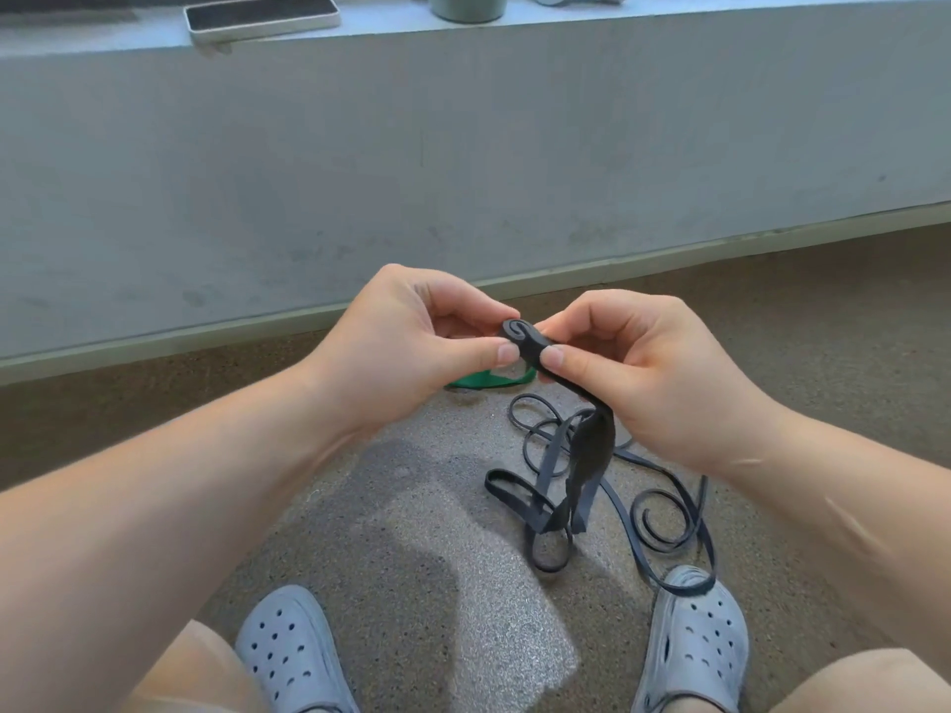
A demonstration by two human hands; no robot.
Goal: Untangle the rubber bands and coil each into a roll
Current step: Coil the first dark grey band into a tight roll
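Currently, speckled floor (411, 532) being strewn with loose tangle of dark bands (548, 476), lying ahead of shoes (293, 656); green band (483, 380) being partly hidden beyond hands. Above tangle, left hand (406, 342) and right hand (643, 373) being held together, fingers curled, one black band (522, 339) being pinched by both. Small coil start being gripped between thumbs and forefingers, equally near both hands. Long tail being let hang from right hand, downward toward tangle; whether freed from it cannot be told.

No readable text, labels, brand marks or nos. anywhere: nothing legible on the flat pale-rimmed rectangular case (262, 15) on the ledge, nor on the grey perforated clogs (296, 653).
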